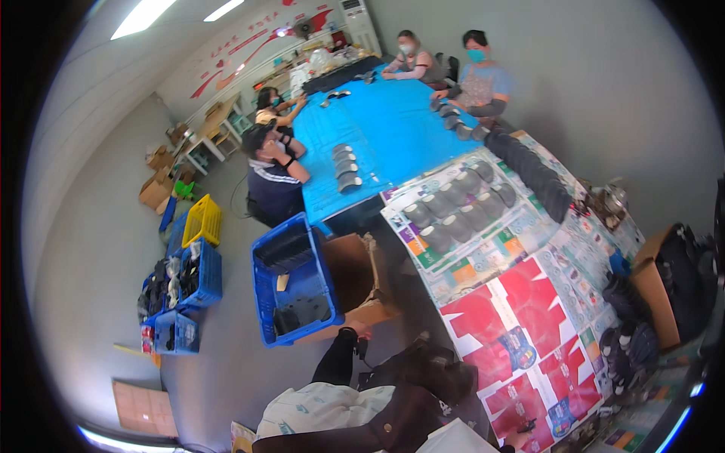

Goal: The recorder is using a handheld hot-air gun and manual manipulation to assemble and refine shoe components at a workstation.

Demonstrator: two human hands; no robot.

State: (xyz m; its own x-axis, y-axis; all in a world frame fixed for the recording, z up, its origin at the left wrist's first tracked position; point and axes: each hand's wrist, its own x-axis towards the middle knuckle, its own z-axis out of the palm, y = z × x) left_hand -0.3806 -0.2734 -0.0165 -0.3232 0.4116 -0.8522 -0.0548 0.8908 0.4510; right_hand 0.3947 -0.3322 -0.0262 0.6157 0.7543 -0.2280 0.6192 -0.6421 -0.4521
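Observation:
My left hand (359, 330), below a black sleeve, is beside the lower rim of an open cardboard box (362, 311), close to a blue plastic crate (266, 321). Its fingers are too small and blurred to read. Stacks of dark curved pads (285, 251) lie in the crate. At the lower edge my right hand (516, 438) is over red printed sheets (538, 298) on the table. Its fingers look closed around a small dark thing (527, 426) that I cannot make out. Grey curved pads (457, 226) sit in rows farther up the printed covering.
Several masked people sit round a blue-covered table (377, 136), with more pads (346, 167) on it. A long dark stack (532, 170) runs along the right table edge. A carton (655, 291) of black items stands at right. Blue crates (200, 275) and a yellow crate (202, 221) are at left.

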